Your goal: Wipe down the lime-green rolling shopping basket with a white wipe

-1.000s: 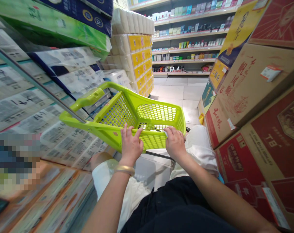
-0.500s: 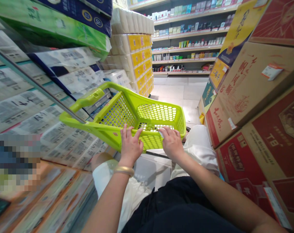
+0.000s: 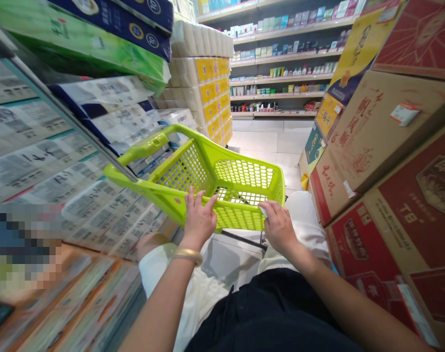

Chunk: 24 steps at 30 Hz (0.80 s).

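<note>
A lime-green plastic mesh shopping basket (image 3: 243, 173) hangs in front of me, with its long handle (image 3: 144, 148) reaching up to the left. My left hand (image 3: 198, 220) grips its near rim, fingers spread over the edge. My right hand (image 3: 279, 227) holds the same rim further right, close to the corner. A small white item (image 3: 262, 210) shows under my right fingertips. Thin dark lines cross the basket floor, but what they are is hidden by the rim and mesh.
Stacked packs of toilet paper (image 3: 200, 83) wall the left side, and large printed cardboard cartons (image 3: 369, 132) wall the right. A narrow tiled aisle floor (image 3: 266, 144) runs ahead to product shelves (image 3: 281, 63). A dark metal rod (image 3: 242, 239) lies below the basket.
The basket and both hands have shifted slightly right, with my right hand moving furthest. Both hands stay on the rim, and the shelves and stacks have shifted slightly in view.
</note>
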{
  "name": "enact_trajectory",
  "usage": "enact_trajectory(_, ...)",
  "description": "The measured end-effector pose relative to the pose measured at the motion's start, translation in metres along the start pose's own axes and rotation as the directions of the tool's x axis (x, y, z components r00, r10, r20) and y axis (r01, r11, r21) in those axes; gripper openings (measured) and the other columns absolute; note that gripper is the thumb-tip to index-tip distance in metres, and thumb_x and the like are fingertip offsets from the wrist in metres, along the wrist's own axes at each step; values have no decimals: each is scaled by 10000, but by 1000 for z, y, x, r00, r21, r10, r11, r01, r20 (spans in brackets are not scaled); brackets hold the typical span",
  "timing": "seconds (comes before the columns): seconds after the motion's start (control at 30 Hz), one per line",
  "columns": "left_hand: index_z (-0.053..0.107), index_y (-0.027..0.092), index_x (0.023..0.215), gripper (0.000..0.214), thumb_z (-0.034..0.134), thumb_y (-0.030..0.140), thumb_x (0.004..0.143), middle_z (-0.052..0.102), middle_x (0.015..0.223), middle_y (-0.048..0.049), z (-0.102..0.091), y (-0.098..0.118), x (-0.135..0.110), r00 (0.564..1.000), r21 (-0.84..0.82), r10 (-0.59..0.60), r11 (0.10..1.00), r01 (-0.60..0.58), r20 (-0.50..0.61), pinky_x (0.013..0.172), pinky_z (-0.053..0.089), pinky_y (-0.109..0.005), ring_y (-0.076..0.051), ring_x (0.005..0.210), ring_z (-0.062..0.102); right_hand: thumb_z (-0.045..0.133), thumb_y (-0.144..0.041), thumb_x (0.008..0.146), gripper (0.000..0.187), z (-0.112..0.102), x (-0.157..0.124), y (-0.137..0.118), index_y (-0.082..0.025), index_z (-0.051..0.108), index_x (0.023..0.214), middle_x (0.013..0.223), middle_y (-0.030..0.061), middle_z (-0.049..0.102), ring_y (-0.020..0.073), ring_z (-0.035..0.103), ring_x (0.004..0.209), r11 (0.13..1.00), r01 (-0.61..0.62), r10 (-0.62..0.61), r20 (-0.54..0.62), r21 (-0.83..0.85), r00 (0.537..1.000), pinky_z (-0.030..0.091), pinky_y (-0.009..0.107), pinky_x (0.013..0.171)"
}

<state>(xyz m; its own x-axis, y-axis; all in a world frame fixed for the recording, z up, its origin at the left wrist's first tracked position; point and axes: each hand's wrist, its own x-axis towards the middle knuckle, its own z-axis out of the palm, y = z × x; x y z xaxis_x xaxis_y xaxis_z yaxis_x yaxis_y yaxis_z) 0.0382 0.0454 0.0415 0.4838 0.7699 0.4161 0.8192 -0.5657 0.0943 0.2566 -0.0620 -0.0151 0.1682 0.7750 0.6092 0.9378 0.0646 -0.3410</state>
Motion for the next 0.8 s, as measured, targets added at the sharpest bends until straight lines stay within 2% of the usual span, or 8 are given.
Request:
enact_trajectory(0.23, 645, 274, 1294, 507, 524, 137, 821, 451, 1502, -111, 4, -22, 18, 999, -41, -14, 999, 16, 45, 1198, 200, -647, -386, 1513, 169, 433, -11, 807, 484, 4, -5, -22, -158, 607, 1234, 1202, 121, 622, 228, 564, 1107, 999, -37, 37, 43, -20, 998, 428, 357, 985)
enact_trajectory(0.33, 567, 309, 1379, 569, 533, 164, 830, 333, 1598, -97, 7, -31, 24, 997, -50, -53, 997, 56, 59, 1185, 164, -677, -385, 1513, 169, 427, -8, 803, 497, 9, -2, -32, -153, 607, 1242, 1193, 127, 622, 229, 565, 1086, 999, -40, 40, 51, 3, 998, 447, 366, 979)
enact_trajectory(0.43, 430, 262, 1483, 642, 555, 248, 854, 209, 1639, -159, 12, -34, 21, 985, -103, -158, 981, 164, 63, 1166, 180, -687, -400, 1513, 151, 417, -6, 806, 516, 18, 1, -45, -152, 595, 1268, 1190, 134, 621, 231, 568, 1065, 998, -45, 42, 65, 32, 997, 463, 375, 970)
enact_trajectory(0.53, 315, 188, 1535, 680, 514, 315, 897, 151, 1638, -217, 20, -28, 7, 967, -244, -248, 936, 254, 54, 1163, 223, -662, -390, 1513, 161, 422, 0, 807, 534, 28, 5, -59, -133, 576, 1301, 1227, 161, 607, 245, 557, 1115, 998, -40, 37, 90, 38, 995, 464, 393, 997)
enact_trajectory(0.6, 286, 176, 1544, 668, 477, 338, 924, 138, 1640, -215, 25, -19, -3, 966, -357, -253, 899, 254, 51, 1179, 249, -609, -354, 1516, 179, 441, -4, 810, 530, 35, 8, -70, -110, 566, 1314, 1259, 181, 595, 260, 547, 1158, 999, -31, 27, 106, 35, 994, 455, 409, 1024)
enact_trajectory(0.8, 406, 215, 1490, 538, 400, 331, 964, 192, 1641, -140, 35, 6, -18, 970, -514, -242, 828, 222, 29, 1213, 251, -506, -277, 1514, 224, 456, -70, 892, 421, 48, 14, -94, -113, 571, 1295, 1276, 181, 608, 251, 559, 1179, 997, 26, -35, 130, 77, 991, 469, 392, 1022)
